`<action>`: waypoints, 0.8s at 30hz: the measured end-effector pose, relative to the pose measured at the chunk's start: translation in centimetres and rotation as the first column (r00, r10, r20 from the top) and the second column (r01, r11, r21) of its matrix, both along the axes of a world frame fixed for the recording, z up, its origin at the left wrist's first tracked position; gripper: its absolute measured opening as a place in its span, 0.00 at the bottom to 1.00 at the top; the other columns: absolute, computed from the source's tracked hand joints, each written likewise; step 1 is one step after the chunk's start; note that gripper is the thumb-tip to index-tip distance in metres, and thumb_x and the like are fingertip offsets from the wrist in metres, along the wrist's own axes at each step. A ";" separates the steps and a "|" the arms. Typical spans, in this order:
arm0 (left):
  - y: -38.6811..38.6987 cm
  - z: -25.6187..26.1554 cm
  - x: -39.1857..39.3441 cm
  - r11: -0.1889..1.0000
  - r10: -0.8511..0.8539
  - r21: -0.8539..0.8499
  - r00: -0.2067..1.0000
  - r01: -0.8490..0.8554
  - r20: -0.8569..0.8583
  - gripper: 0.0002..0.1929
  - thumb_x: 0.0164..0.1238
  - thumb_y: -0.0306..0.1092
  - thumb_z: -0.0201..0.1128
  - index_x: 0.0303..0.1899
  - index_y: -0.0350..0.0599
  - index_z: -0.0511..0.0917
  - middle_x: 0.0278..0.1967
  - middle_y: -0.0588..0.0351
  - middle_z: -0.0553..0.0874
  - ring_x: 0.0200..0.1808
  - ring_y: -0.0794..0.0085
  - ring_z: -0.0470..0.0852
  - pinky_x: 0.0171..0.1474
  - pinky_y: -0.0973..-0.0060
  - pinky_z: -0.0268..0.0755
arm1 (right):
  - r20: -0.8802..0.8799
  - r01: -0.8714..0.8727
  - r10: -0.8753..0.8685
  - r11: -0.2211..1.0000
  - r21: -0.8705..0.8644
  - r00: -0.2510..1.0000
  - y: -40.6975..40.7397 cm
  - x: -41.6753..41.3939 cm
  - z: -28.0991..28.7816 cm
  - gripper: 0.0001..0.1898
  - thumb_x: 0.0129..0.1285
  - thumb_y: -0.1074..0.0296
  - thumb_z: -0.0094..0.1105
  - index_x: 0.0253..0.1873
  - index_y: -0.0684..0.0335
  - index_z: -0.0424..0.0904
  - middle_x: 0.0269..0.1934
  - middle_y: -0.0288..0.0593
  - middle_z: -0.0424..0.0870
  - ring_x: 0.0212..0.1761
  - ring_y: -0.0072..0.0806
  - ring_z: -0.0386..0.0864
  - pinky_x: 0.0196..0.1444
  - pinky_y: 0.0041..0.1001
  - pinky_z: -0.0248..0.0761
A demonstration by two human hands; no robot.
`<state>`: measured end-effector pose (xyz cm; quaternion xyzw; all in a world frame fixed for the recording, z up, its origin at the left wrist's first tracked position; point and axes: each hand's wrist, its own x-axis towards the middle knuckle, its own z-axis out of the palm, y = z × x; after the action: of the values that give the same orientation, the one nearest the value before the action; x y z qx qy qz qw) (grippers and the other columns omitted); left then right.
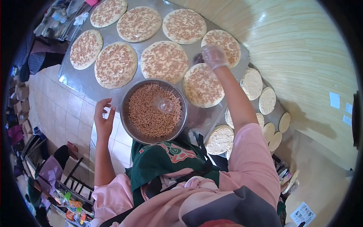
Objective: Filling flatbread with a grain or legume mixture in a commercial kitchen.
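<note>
My right hand (215,56), in a clear plastic glove, is over the left edge of a topped dough round (227,45) near the wall; its fingers are blurred and partly hidden. My bare left hand (104,116) hangs left of a steel bowl (123,113), thumb and fingers apart, holding nothing. In the bowl, a small clear plastic cup (164,105) rests on crumbly brown topping (150,122). Another topped round (203,85) lies just below my right hand. Several more rounds, one at the centre (164,61), are spread across the metal table (85,82).
A light wall (283,42) borders the table on the right. A lower surface there holds several pale rounds (219,139). Plastic bags and other items (59,17) lie at the upper left. A metal rack (75,181) stands on the tiled floor (68,107) at the lower left.
</note>
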<state>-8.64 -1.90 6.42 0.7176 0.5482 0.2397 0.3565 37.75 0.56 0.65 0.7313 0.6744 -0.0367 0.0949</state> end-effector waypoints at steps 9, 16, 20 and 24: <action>-1.8 -3.6 -2.2 0.985 0.132 -0.109 0.990 -0.136 -0.041 0.27 0.59 0.30 0.67 0.60 0.47 0.69 0.53 0.53 0.75 0.47 0.69 0.76 0.45 0.73 0.70 | -0.237 0.398 -0.384 0.917 0.013 0.892 -0.9 6.6 -1.5 0.16 0.64 0.55 0.49 0.43 0.58 0.83 0.43 0.48 0.83 0.45 0.45 0.80 0.50 0.38 0.72; -3.7 -4.6 -2.8 0.632 0.238 -0.769 0.968 -0.096 0.074 0.40 0.57 0.40 0.70 0.68 0.46 0.55 0.53 0.45 0.74 0.50 0.60 0.78 0.46 0.66 0.78 | -0.592 0.335 -0.210 0.936 0.109 0.778 -5.1 -0.6 2.4 0.13 0.64 0.59 0.53 0.44 0.60 0.83 0.39 0.50 0.84 0.43 0.42 0.81 0.47 0.36 0.72; -5.7 -4.3 -1.1 0.451 0.226 -0.892 0.961 0.041 0.159 0.38 0.58 0.41 0.66 0.66 0.40 0.56 0.51 0.46 0.77 0.46 0.62 0.82 0.41 0.65 0.82 | -0.839 0.103 0.056 0.986 0.132 0.541 -7.9 -12.4 6.4 0.11 0.62 0.63 0.53 0.42 0.60 0.83 0.36 0.49 0.83 0.39 0.43 0.80 0.45 0.36 0.72; -7.1 -6.0 -0.5 0.410 0.219 -0.911 0.967 0.031 0.131 0.30 0.56 0.31 0.62 0.60 0.31 0.62 0.45 0.46 0.80 0.42 0.61 0.84 0.40 0.64 0.83 | -0.636 -0.157 0.281 0.957 0.245 0.719 -8.0 -19.8 1.3 0.07 0.54 0.72 0.55 0.35 0.64 0.82 0.35 0.50 0.83 0.37 0.43 0.82 0.41 0.37 0.76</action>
<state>-9.16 -8.99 0.40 0.3455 0.5849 0.0067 0.7338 17.92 -7.40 1.95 0.5903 0.7460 -0.2242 -0.2117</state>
